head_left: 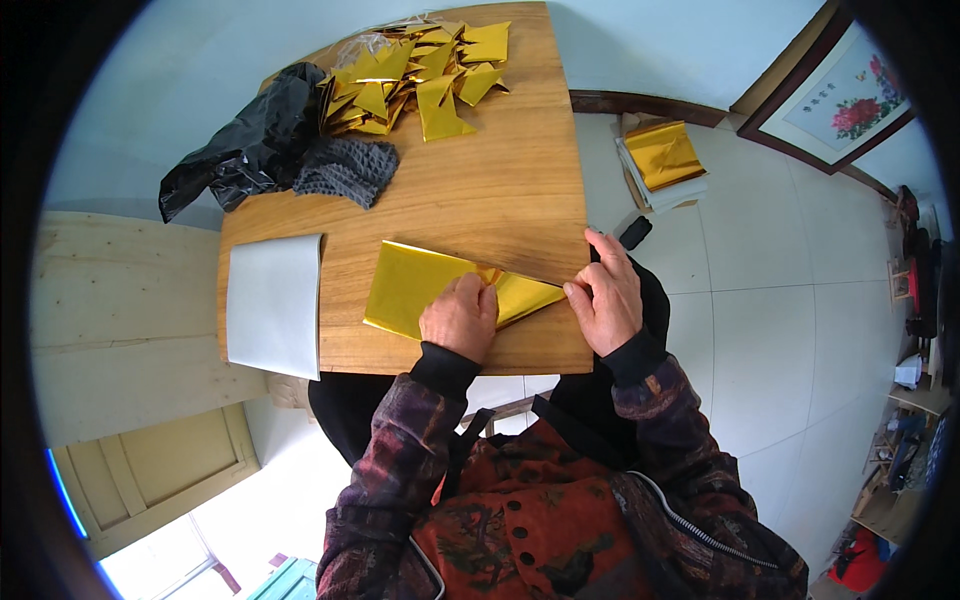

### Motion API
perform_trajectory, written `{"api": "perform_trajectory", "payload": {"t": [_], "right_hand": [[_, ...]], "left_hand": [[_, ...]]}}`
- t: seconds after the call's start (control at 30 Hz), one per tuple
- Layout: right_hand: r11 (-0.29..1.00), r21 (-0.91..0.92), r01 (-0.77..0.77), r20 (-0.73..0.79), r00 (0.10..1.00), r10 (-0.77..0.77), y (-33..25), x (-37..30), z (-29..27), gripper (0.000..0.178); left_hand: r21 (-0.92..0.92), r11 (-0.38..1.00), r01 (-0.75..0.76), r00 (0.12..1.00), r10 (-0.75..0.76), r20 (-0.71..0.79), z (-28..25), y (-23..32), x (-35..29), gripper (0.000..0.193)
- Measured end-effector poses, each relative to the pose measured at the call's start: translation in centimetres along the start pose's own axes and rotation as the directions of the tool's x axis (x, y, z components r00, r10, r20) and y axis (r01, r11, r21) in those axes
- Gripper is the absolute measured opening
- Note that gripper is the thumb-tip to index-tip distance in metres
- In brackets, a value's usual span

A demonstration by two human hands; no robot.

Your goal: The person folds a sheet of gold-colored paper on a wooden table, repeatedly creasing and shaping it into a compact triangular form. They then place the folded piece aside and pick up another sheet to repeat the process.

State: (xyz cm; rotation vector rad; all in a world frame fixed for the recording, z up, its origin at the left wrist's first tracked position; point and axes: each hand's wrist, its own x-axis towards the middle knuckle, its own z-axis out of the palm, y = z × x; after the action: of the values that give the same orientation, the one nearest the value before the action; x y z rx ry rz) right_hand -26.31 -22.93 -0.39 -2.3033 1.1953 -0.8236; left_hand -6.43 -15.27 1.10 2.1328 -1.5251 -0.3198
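A sheet of gold foil paper (405, 288) lies on the wooden table (480, 190) near its front edge, its right part folded to a narrow point. My left hand (460, 318) is closed, with curled fingers holding the middle of the sheet down. At the pointed end, my right hand (610, 305) pinches the tip by the table's right edge; its other fingers stretch forward. The undersides of the fingers are hidden. Left of the gold paper is a flat stack of silvery grey sheets (273, 305).
Folded gold foil pieces (410, 80) are heaped at the table's far end. Beside them lie a black plastic bag (255, 140) and a dark grey bumpy cloth (348, 170). More gold sheets (664, 157) sit on the floor at right, near a framed flower picture (840, 100).
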Motion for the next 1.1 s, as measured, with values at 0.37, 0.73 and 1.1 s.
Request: {"api": "perform_trajectory", "payload": {"t": [0.37,0.73,1.1], "right_hand": [[0.999,-0.048,-0.017,0.013,1.000,0.018,-0.8,0.3,-0.1,0.017],[0.997,-0.069,-0.044,0.008,0.999,0.045,-1.1,0.3,0.1,0.017],[0.997,-0.067,-0.040,-0.023,0.999,0.039,-0.7,0.2,0.8,0.017]], "left_hand": [[0.024,1.000,0.012,1.000,-0.012,-0.001,-0.1,0.4,0.1,0.020],[0.084,0.996,-0.004,0.999,0.001,0.038,0.1,0.2,0.2,0.021],[0.091,0.996,0.000,1.000,0.000,0.002,0.3,0.3,0.4,0.022]]}}
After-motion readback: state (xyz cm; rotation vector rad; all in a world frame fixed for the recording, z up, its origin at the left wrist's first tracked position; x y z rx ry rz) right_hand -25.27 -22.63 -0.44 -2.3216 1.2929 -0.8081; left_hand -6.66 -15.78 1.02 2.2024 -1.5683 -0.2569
